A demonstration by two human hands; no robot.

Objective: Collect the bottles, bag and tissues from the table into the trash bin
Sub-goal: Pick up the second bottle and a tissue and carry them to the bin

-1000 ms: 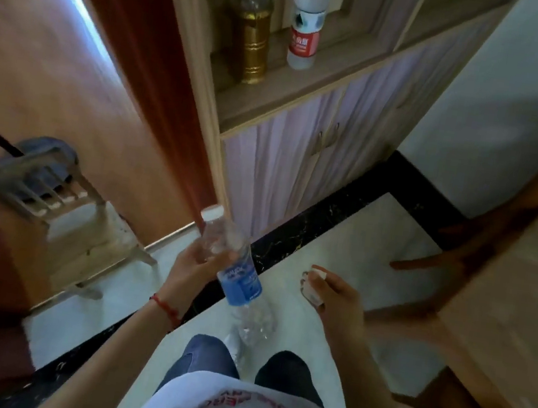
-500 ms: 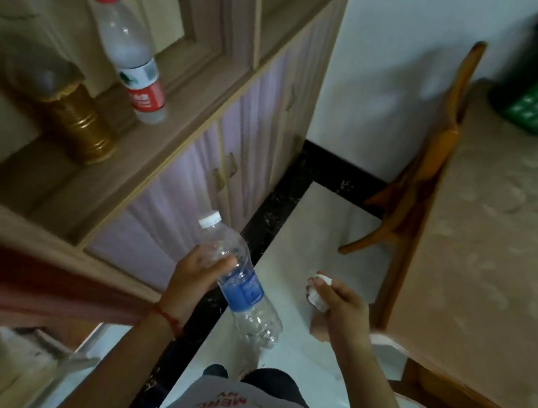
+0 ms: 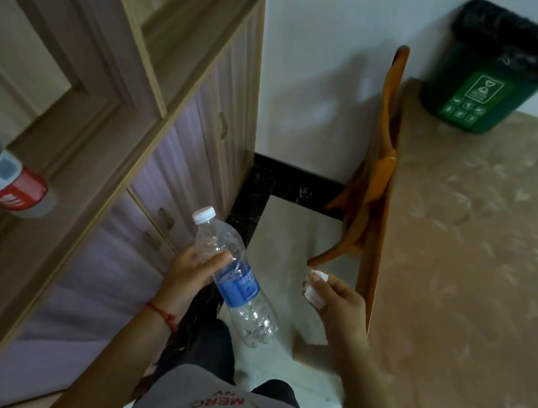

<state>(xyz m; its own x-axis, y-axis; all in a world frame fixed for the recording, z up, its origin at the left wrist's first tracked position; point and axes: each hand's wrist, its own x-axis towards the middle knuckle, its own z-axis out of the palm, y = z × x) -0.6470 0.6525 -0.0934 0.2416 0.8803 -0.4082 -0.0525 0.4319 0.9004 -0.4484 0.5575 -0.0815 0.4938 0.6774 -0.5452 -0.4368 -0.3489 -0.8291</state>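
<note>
**A:** What is filling the frame, biggest first?

**B:** A pale wood-grain cabinet (image 3: pixel 102 152) is running down the left, its panelled doors ribbed and lilac-tinted. On the right a table (image 3: pixel 479 275) is spreading out under a tan, leaf-patterned covering, smooth and faintly glossy. An orange wooden chair (image 3: pixel 377 170) is standing tucked against the table's near edge, its back curved.

**A:** And the bin?

**B:** A dark green plastic trash bin (image 3: pixel 477 91), tapering downward and lined with a crinkled black bag, is sitting on the table's far corner against the white wall.

**A:** What is the person carrying?

**B:** The left hand (image 3: pixel 189 272) is wrapping its fingers round a clear, ridged plastic bottle (image 3: pixel 236 278) with a blue label and white screw cap, holding it tilted, cap up and away. It is hanging over the pale floor tiles, well apart from the bin. The right hand (image 3: pixel 337 300) is curling round a crumpled white tissue (image 3: pixel 314 288), just beside the table's edge.

**A:** Anything smaller?

**B:** A thin red cord (image 3: pixel 163 315) is circling the left wrist. A red-labelled bottle (image 3: pixel 1 180) is standing blurred on the cabinet shelf at the left edge.
</note>
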